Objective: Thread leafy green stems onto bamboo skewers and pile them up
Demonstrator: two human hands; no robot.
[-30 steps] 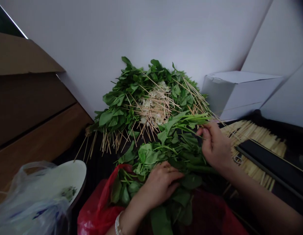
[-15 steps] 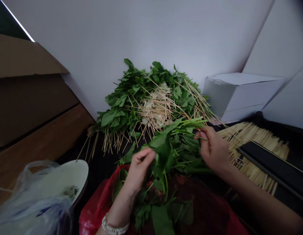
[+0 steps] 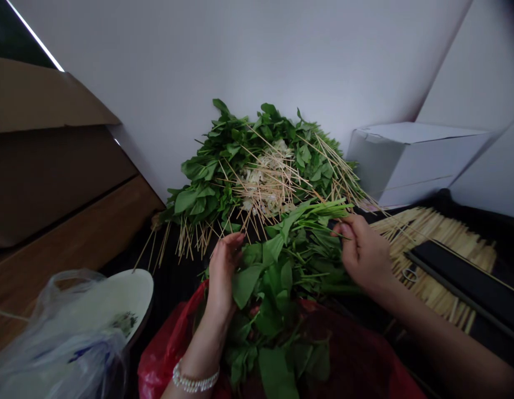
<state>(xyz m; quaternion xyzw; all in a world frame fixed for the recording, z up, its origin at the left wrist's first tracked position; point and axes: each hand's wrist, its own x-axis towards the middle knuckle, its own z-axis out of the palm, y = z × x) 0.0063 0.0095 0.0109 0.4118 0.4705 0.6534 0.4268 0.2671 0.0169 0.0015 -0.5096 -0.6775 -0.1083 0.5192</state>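
Leafy greens (image 3: pixel 273 288) with long pale stems lie in front of me, above an opened red plastic bag (image 3: pixel 173 338). My left hand (image 3: pixel 223 271), a pearly bracelet on its wrist, is open at the left side of the leaves, its fingers loosely curved and turned up. On the other side my right hand (image 3: pixel 360 246) is closed, thumb and forefinger pinching a thin green stem at the right end of the bunch. Whether a skewer is also in that pinch is hard to see. More leaves lie inside the bag.
Against the wall is a heap of skewered greens (image 3: pixel 202 188) with skewered white pieces (image 3: pixel 267 180) in its middle. Loose bamboo skewers (image 3: pixel 456 238) and a black flat object (image 3: pixel 468 277) lie right. A white box (image 3: pixel 423 160), white bowl (image 3: pixel 136 288), clear plastic bag (image 3: pixel 57 343) and cardboard box (image 3: pixel 52 166) stand around.
My left hand has let go of the leaf it was pinching and moved left and up, fingers opening. The leaves have dropped and spread lower. My right hand stays nearly in place.
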